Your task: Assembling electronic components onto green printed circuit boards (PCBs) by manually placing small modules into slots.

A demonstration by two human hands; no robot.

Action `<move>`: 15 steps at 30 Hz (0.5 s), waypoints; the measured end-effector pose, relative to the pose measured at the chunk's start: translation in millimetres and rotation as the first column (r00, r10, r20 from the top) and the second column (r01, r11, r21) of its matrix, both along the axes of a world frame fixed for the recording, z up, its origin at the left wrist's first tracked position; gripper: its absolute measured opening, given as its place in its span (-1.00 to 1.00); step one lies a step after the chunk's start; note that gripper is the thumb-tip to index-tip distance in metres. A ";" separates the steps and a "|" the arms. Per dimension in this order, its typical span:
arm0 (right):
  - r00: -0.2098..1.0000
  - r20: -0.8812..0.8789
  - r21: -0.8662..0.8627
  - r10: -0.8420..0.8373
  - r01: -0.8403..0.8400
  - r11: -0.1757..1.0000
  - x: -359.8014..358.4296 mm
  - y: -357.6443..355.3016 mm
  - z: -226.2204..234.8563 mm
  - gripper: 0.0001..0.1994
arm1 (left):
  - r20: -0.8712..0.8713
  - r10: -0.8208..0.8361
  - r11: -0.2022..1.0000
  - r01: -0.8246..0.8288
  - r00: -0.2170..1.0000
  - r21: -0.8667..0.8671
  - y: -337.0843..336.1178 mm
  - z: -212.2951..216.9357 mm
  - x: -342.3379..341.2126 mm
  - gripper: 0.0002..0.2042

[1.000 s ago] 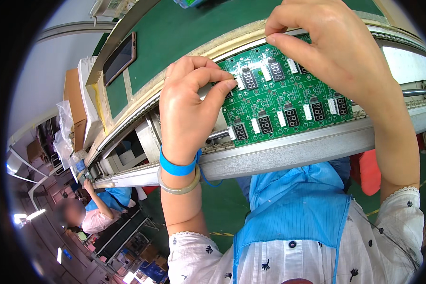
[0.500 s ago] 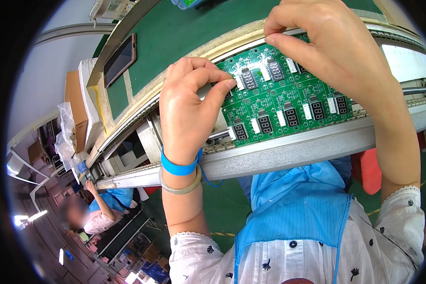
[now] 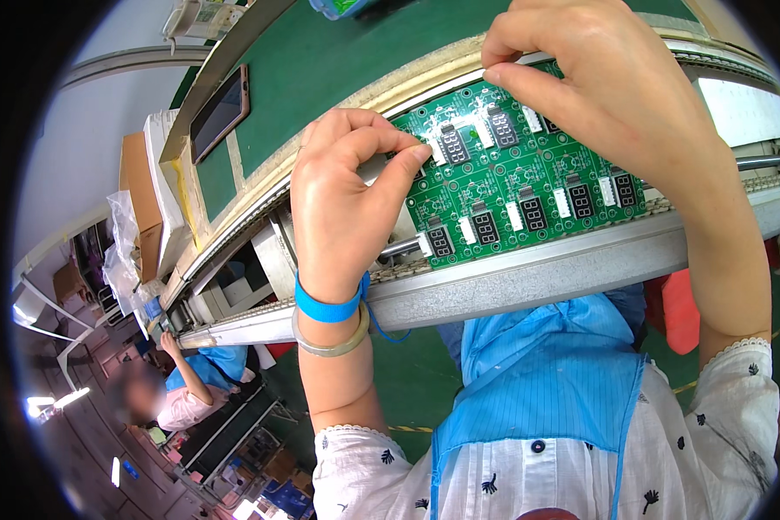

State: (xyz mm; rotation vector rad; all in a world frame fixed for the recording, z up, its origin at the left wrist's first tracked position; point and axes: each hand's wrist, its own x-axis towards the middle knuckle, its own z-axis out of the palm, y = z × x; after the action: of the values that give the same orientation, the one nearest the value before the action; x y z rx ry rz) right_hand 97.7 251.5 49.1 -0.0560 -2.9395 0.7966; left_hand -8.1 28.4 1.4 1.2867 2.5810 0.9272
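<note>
A green circuit-board panel [image 3: 516, 165], dotted with digit displays and white connectors, spans two conveyor rails [image 3: 529, 273]. At its upper left, the left hand [image 3: 347, 191] has thumb and forefinger together beside a white connector [image 3: 437, 152]; sideways pressure might tilt that part or bend its pins. The right hand [image 3: 611, 104] has its fingertips together by the far edge; anything pinched is hidden, and a downward push there could shift the panel. The blue wristband's cord [image 3: 381, 325] might snag on the near rail.
</note>
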 end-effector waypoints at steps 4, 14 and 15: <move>1.000 -0.003 0.020 0.010 -0.010 1.000 -0.9 1.6 -1.3 -0.80 | 0.002 -0.005 1.000 0.005 1.000 0.001 0.5 0.1 -0.3 -0.91; 0.999 -0.015 0.024 0.041 -0.040 0.999 -0.4 6.0 -8.4 -0.79 | 0.000 -0.027 0.999 0.027 1.000 0.019 1.2 0.5 0.4 -0.90; 0.998 -0.041 0.020 0.050 -0.049 0.999 0.1 6.9 -11.2 -0.79 | 0.007 -0.020 1.000 0.020 1.000 0.019 1.2 0.1 0.3 -0.90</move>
State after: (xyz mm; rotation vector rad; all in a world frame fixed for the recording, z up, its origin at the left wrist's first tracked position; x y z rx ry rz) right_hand 97.8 258.4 37.9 0.0344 -2.9200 0.7660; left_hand -7.8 29.5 1.5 1.3087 2.5556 0.9534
